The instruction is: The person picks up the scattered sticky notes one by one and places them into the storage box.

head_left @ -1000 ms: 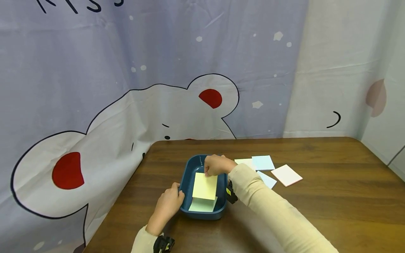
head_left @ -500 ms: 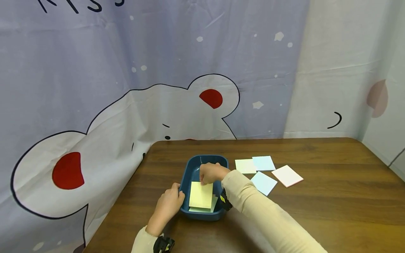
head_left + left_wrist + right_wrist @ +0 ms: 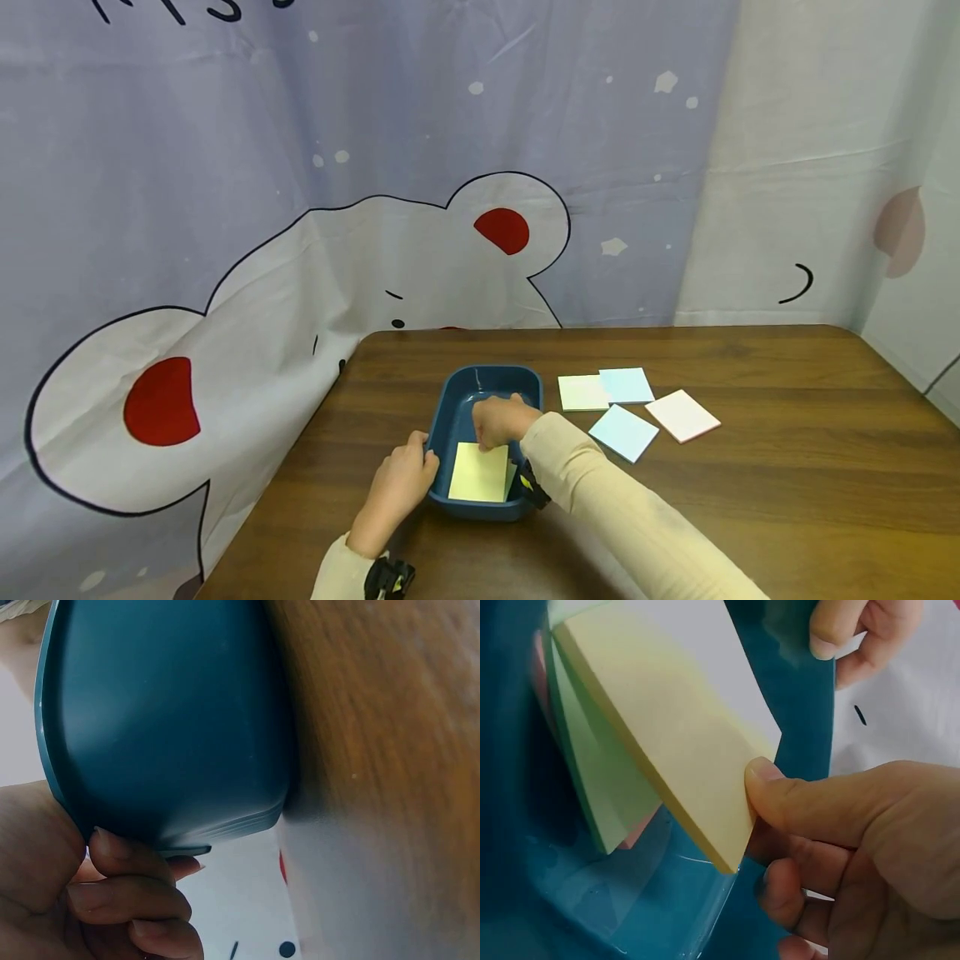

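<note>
A deep blue plastic bin [image 3: 480,511] stands on the wooden table. My left hand [image 3: 400,483] grips its left rim, and in the left wrist view its fingers [image 3: 127,900] curl at the bin's edge. Inside the bin, my right hand [image 3: 501,422] pinches a yellow sticky-note pad [image 3: 478,473] by its far edge. The right wrist view shows the thumb [image 3: 780,793] on top of that pad, which tilts over a green pad [image 3: 604,761]. Part of a pink pad [image 3: 639,829] peeks out beneath the green one.
Right of the bin, a pale yellow pad [image 3: 582,393] touches a light blue pad [image 3: 626,386]. Another light blue pad [image 3: 624,433] and a pinkish-white pad [image 3: 682,416] lie nearby. A printed curtain [image 3: 420,125] hangs behind the table [image 3: 787,483].
My right hand has lowered the yellow pad and drawn it toward the near end of the bin, over the green pad. The left hand stays on the rim.
</note>
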A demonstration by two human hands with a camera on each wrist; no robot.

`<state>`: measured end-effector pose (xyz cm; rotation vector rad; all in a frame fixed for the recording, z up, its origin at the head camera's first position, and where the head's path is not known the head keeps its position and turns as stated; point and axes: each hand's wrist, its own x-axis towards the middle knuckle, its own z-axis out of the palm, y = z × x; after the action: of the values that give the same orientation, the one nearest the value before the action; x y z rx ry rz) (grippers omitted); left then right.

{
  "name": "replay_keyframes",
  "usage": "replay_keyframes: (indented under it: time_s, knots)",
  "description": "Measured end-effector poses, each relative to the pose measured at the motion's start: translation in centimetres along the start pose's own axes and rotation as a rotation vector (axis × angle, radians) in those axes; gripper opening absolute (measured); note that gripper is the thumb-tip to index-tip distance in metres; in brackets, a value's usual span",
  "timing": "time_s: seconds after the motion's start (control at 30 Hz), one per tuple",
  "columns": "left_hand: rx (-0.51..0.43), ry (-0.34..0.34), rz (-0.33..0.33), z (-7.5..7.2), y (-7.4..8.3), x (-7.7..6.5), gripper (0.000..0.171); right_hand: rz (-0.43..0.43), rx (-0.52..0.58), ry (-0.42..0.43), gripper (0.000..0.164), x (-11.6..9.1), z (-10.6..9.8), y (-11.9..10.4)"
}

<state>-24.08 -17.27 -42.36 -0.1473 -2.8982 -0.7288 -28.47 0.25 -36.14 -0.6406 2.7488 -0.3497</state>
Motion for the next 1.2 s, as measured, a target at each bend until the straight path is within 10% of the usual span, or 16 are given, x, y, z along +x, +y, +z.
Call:
replay_keyframes:
  time_s: [1.2]
  knots:
    - [0.004,-0.008,0.011,-0.1,0.0,0.0,0.034,-0.017,-0.333,0.041,0.013,-0.5,1.9,-1.2]
